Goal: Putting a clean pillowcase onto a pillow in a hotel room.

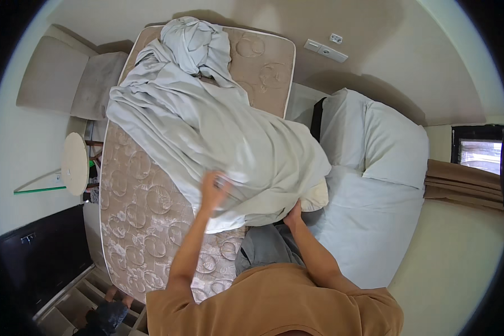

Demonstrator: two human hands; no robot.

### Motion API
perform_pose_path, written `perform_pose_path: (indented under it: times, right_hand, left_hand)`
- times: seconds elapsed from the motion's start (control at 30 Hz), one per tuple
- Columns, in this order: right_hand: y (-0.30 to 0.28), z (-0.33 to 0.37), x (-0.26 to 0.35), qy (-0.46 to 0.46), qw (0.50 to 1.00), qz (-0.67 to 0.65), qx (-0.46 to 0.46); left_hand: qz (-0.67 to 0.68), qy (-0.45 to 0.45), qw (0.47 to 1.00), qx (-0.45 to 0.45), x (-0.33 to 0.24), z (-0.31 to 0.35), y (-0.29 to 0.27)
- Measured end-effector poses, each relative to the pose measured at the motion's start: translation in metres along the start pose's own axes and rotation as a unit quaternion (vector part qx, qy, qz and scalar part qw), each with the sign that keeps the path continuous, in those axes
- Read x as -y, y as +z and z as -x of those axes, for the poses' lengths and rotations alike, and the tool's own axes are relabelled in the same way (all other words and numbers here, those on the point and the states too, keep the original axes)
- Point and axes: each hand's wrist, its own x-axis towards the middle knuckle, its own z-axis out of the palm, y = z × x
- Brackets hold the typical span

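Observation:
A large, crumpled, pale grey-white bed sheet (207,112) lies diagonally over a bare beige mattress (134,196) with a swirled pattern. Its far end is bunched into a heap, and its near end hangs by my lap. My left hand (214,193) is over the near part of the sheet, smeared by motion, so its grip is unclear. At the sheet's near right edge, my right hand (293,215) is closed on the cloth, its fingers partly hidden underneath. Beside that hand, a cream padded piece (316,196) pokes out from under the sheet.
Right of me is a second bed (369,224) in white linen with white pillows (395,143). Grey cushioned seating (98,84) and a round wooden table (75,163) stand left of the mattress. Wall sockets (326,50) sit beyond it. Someone in dark clothing (106,316) is partly visible lower left.

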Motion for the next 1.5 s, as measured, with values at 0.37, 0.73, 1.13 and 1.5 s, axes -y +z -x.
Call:
perform_pose_path:
  times: [0.37, 0.73, 1.13, 1.5]
  right_hand:
    - [-0.015, 0.080, 0.061, 0.024, 0.998, 0.035, 0.041]
    - [-0.055, 0.086, 0.068, -0.054, 0.996, 0.076, -0.005]
    - [-0.099, 0.139, 0.033, -0.067, 0.994, 0.077, 0.032]
    - [-0.193, 0.232, -0.023, -0.044, 0.980, 0.036, 0.189]
  left_hand:
    - [-0.124, -0.159, 0.976, -0.087, 0.134, -0.189, -0.023]
    - [0.014, 0.162, 0.975, 0.149, -0.110, 0.118, 0.022]
    - [0.016, -0.072, 0.994, 0.085, -0.056, 0.260, -0.009]
    - [0.044, 0.011, 0.993, 0.109, -0.032, 0.237, 0.030]
